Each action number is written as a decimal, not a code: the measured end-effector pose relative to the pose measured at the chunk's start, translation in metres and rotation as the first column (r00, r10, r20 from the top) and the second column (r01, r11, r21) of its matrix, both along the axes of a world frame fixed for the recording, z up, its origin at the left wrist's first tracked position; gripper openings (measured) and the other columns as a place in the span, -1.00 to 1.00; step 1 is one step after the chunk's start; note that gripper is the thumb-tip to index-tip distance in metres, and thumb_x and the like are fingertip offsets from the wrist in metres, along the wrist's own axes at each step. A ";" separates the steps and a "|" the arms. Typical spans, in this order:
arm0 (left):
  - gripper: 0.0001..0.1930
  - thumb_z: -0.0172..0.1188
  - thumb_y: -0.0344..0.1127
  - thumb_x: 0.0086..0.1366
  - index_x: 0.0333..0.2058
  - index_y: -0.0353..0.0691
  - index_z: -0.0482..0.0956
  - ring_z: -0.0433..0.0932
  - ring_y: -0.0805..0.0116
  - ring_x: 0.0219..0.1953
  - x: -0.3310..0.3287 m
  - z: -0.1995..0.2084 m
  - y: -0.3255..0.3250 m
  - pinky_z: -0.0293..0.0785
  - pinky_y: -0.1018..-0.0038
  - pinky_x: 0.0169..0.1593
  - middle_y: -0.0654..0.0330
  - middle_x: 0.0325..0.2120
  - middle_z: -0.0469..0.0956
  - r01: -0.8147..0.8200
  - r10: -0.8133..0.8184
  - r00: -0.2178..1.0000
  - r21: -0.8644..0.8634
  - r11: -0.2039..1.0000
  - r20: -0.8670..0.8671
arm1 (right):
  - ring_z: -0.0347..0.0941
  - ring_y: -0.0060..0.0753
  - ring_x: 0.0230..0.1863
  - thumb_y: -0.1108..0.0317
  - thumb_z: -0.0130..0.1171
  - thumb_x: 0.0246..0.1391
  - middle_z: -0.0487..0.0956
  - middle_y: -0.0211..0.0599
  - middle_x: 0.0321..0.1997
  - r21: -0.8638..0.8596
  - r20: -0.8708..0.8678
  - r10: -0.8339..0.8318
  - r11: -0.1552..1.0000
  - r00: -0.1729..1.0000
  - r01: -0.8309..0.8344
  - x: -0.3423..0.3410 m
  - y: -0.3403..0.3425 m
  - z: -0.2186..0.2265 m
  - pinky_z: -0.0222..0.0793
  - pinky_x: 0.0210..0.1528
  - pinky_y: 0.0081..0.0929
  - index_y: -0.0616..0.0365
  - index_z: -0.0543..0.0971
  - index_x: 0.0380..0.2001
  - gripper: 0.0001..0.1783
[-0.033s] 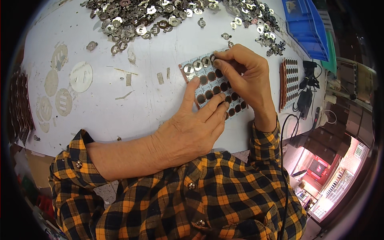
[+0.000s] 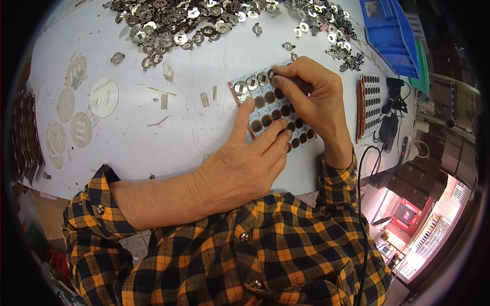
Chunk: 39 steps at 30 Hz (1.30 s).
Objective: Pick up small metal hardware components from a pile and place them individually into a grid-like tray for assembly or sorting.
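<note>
A light-blue circuit board panel with rows of round dark pads lies on the white table. Several silvery round battery clips sit along its far row, at the left end. At that row my right hand pinches another metal battery clip between thumb and forefinger, against the board; its other fingers curl under and are partly hidden. My left hand rests on the panel's near left part. Its forefinger touches by the leftmost clip, and the other fingers stretch apart over the pads, holding nothing.
A large heap of metal clips covers the far table, with a smaller pile to the right. Stacked panels stand at right, beside black adapters and cables. A blue bin stands far right; dark stacked strips line the left edge.
</note>
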<state>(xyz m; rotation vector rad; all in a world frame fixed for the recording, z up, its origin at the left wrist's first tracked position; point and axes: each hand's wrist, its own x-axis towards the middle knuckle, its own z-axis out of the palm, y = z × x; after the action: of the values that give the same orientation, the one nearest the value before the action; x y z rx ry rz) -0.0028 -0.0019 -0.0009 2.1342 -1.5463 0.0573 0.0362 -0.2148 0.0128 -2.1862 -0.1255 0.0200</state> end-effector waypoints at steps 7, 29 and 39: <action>-0.72 0.13 -0.35 0.35 -0.06 -0.34 0.69 0.46 0.15 0.31 0.001 -0.002 0.000 0.07 -0.55 0.35 0.02 0.10 0.61 -0.005 0.004 1.000 -0.013 1.000 -0.015 | 0.52 -0.77 -0.30 0.62 0.35 0.18 0.64 -0.47 -0.33 0.010 -0.039 -0.049 0.999 0.998 0.049 0.000 0.004 -0.001 0.43 -0.26 -0.74 0.32 0.73 -0.18 -0.86; -0.70 0.14 -0.34 0.36 -0.03 -0.35 0.68 0.46 0.13 0.30 0.001 -0.001 0.000 0.08 -0.57 0.34 -0.01 0.10 0.60 0.008 -0.008 1.000 -0.003 1.000 0.012 | 0.42 -0.83 -0.40 0.58 0.41 0.14 0.62 -0.56 -0.38 -0.003 -0.031 -0.030 1.000 0.999 0.030 0.003 0.000 -0.001 0.30 -0.37 -0.79 0.29 0.71 -0.16 -0.81; -0.70 0.13 -0.34 0.38 -0.02 -0.36 0.68 0.45 0.14 0.32 0.001 -0.001 0.000 0.05 -0.56 0.37 0.00 0.11 0.59 0.009 -0.009 1.000 -0.006 1.000 -0.003 | 0.47 -0.78 -0.39 0.56 0.36 0.20 0.66 -0.50 -0.33 -0.017 0.247 -0.178 0.982 0.953 0.188 0.012 -0.008 -0.005 0.34 -0.36 -0.75 0.28 0.73 -0.11 -0.81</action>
<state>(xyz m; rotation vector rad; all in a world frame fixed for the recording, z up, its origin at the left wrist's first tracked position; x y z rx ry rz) -0.0019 -0.0024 -0.0015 2.1219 -1.5518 0.0558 0.0485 -0.2228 0.0079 -2.2256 -0.0611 -0.3556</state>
